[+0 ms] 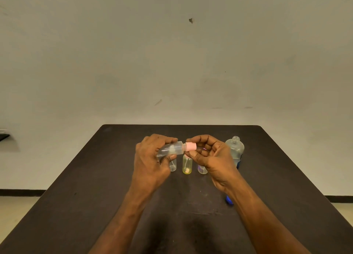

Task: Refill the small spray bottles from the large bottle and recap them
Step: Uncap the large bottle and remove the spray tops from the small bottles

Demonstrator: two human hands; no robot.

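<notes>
1. Partly hidden behind your hands, three small bottles (187,165) stand mid-worktop (95,177); a blue cap (228,200) peeks from under your right wrist.
2. Your left hand (150,162) grips a clear spray bottle (172,149) tilted sideways.
3. Your right hand (210,156) pinches its pink cap (190,146).
4. An uncapped large bottle (236,150) stands toward the right edge.

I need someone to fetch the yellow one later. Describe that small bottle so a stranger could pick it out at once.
On the dark table, three small bottles stand in a row beneath the raised hands. The yellow bottle is the middle one, upright between the clear bottle on its left and the purple-tinted bottle on its right. It alone is yellowish.
</notes>
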